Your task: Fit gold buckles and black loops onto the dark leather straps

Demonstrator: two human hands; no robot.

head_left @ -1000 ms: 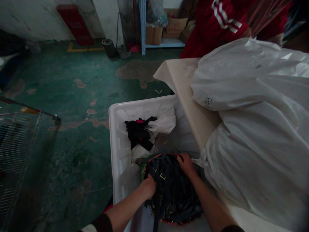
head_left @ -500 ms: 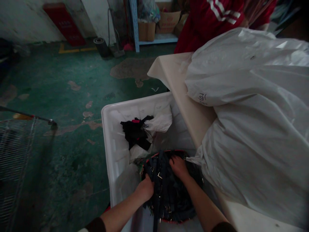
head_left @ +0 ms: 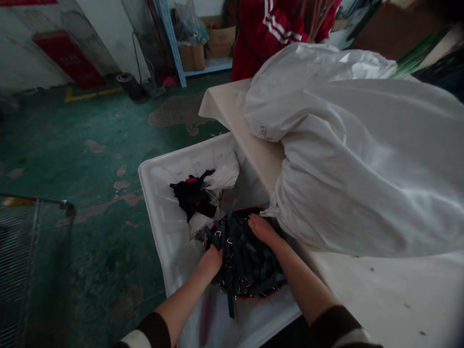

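A heap of dark straps point(head_left: 250, 263) with small metal buckles fills a round, red-rimmed container inside the white bin point(head_left: 159, 227). My left hand point(head_left: 211, 261) is closed around straps at the heap's left side, thumb on top and the other fingers mostly hidden. Across the upper right of the heap lies my right hand point(head_left: 261, 228), its fingers stretched out over the straps, fingertips partly hidden among them. One strap hangs down past the container's near edge. Farther back in the bin, black fabric pieces point(head_left: 194, 195) with a bit of pink rest beside white plastic point(head_left: 224, 174).
Big white sacks point(head_left: 348, 164) cover much of the table point(head_left: 380, 295), overhanging the bin's right side. A person in a red jacket point(head_left: 268, 29) stands behind it. At left is a wire rack point(head_left: 18, 270). A blue shelf point(head_left: 210, 66) holds cardboard boxes at the back.
The view has shifted right, so most things appear farther left. My right hand's fingers look flatter on the heap; my left hand still grips straps. The container shows higher in view.
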